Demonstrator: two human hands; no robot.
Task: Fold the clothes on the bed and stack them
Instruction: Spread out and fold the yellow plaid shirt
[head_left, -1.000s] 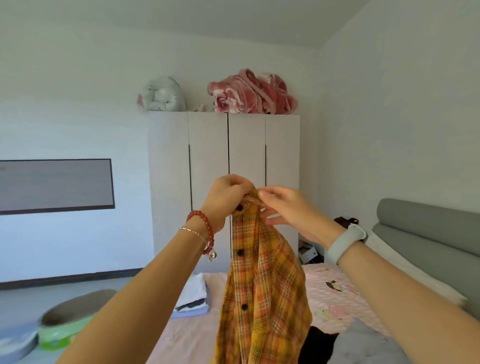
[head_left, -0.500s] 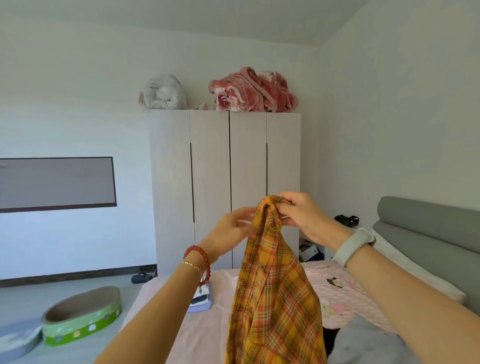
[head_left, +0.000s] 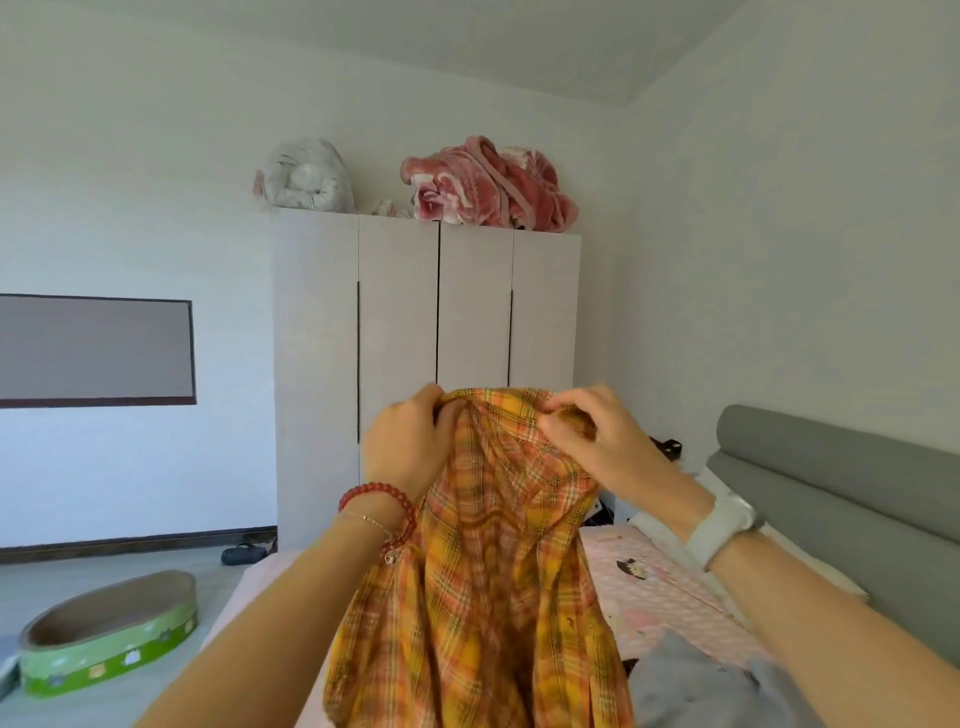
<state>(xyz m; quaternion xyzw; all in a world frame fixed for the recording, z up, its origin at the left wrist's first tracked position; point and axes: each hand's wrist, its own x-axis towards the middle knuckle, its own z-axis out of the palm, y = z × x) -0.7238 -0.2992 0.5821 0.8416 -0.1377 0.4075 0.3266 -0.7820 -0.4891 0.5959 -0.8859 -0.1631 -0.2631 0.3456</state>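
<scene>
An orange and yellow plaid shirt (head_left: 483, 587) hangs in the air in front of me, above the pink bed (head_left: 660, 597). My left hand (head_left: 410, 447), with a red bead bracelet at the wrist, grips the shirt's top edge on the left. My right hand (head_left: 597, 436), with a pale wristband, pinches the top edge on the right. The two hands are a short way apart with the fabric stretched between them. A grey garment (head_left: 717, 686) lies crumpled on the bed at the lower right. The shirt hides the middle of the bed.
A white wardrobe (head_left: 426, 332) stands beyond the bed's foot with bundled blankets on top. A grey padded headboard (head_left: 841, 499) runs along the right. On the floor at the left sit a green oval cardboard tray (head_left: 109, 639) and dark slippers (head_left: 244, 553).
My hands have dropped lower and spread apart along the shirt's top edge, so the shirt now hangs wider. The small folded stack on the bed is now hidden behind my left arm and the shirt.
</scene>
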